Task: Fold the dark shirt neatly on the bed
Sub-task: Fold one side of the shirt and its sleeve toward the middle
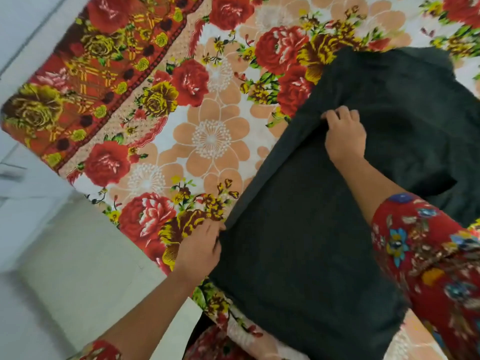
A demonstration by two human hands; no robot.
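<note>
The dark shirt (311, 255) lies spread on the bed (207, 141), filling the right half of the view. Its long left edge runs diagonally from upper right to lower left. My left hand (200, 249) pinches that edge at its lower end, near the side of the bed. My right hand (344, 135) grips a fold of the same edge higher up, fingers curled into the cloth. A loose flap of the shirt (439, 175) lies to the right of my right forearm. The shirt's far end reaches the upper right.
The bed has a floral sheet with red roses and peach flowers. Its left edge (124, 229) drops to a pale tiled floor (65, 255). My sleeves are red and patterned. Bare sheet stretches left of and beyond the shirt.
</note>
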